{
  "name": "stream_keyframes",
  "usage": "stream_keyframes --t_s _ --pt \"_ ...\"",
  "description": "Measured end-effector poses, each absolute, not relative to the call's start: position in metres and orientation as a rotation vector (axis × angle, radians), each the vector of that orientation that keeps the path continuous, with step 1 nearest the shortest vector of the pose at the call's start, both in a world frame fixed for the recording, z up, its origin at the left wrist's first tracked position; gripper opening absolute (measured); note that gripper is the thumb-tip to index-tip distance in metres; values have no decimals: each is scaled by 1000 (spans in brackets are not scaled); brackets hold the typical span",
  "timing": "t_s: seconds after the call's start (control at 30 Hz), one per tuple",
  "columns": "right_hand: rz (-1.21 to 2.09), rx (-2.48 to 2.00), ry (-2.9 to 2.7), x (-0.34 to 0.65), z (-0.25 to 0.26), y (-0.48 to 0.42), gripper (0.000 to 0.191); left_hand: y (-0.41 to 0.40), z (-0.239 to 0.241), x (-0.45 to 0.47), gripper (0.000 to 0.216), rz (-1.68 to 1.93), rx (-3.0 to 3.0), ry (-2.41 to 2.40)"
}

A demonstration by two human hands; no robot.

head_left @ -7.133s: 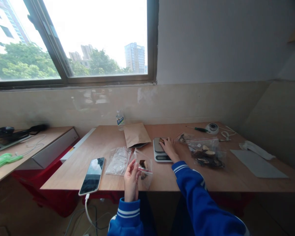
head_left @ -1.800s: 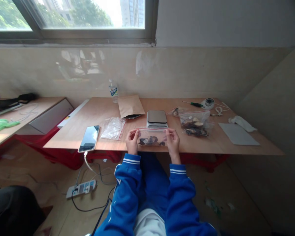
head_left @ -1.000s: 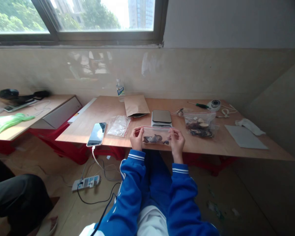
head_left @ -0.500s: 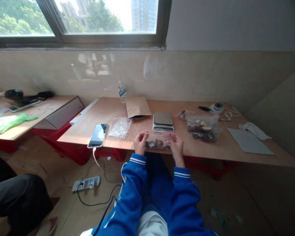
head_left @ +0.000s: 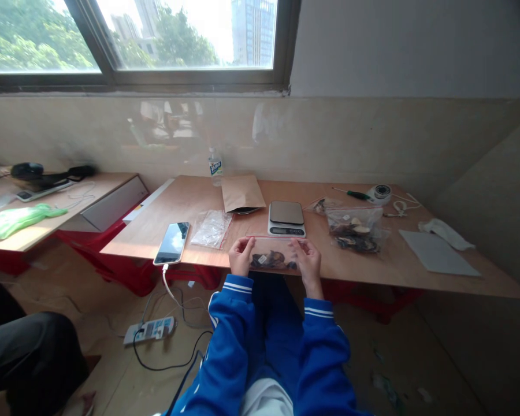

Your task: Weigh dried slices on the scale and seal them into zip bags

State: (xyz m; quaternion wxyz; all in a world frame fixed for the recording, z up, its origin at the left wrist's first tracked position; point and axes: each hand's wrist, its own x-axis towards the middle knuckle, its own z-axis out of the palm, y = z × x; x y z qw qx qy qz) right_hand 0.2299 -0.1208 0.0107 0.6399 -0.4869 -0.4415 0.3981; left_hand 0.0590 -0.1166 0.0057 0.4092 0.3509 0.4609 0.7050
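Both hands hold a small clear zip bag (head_left: 272, 254) with dark dried pieces inside, at the front edge of the wooden table (head_left: 199, 199). My left hand (head_left: 241, 256) pinches the bag's upper left corner. My right hand (head_left: 308, 261) pinches the red zip strip near its right end. A small digital scale (head_left: 286, 218) sits just behind the bag. A larger clear bag of dried pieces (head_left: 354, 230) lies to the right of the scale.
A phone (head_left: 172, 242) on a cable, an empty clear bag (head_left: 210, 228), a brown paper pouch (head_left: 241, 192) and a water bottle (head_left: 215, 167) lie left of the scale. A screwdriver (head_left: 350, 193), a grey sheet (head_left: 437, 252) and a power strip (head_left: 148, 331) are around. Another person's dark-clothed leg (head_left: 30, 352) is lower left.
Seven seconds ago my right hand was on the scale and only the left held the bag. Now both hands pinch its top; in the last second they lowered slightly toward the table edge.
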Motion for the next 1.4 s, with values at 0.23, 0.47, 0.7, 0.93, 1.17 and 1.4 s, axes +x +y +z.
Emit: stream_keyframes --t_s 0.23,0.47,0.7,0.93,1.17,1.4 --pt "996 -972 -1018 229 11 -118 31 -121 5 65 33 1624 881 971" --pt "1055 -1013 -1089 226 11 -120 32 -124 6 66 34 1611 914 1052" --pt "901 -1046 -1076 222 13 -123 28 -127 4 61 33 1582 1055 1204" --pt "801 -1133 -1114 224 12 -121 25 -131 15 61 29 1605 1247 1390" --pt "122 -1272 -1587 215 63 -128 45 -133 21 75 24 1651 1295 1253" --pt "291 -1252 -2380 212 109 -120 16 -132 32 74 21 1623 1360 1141"
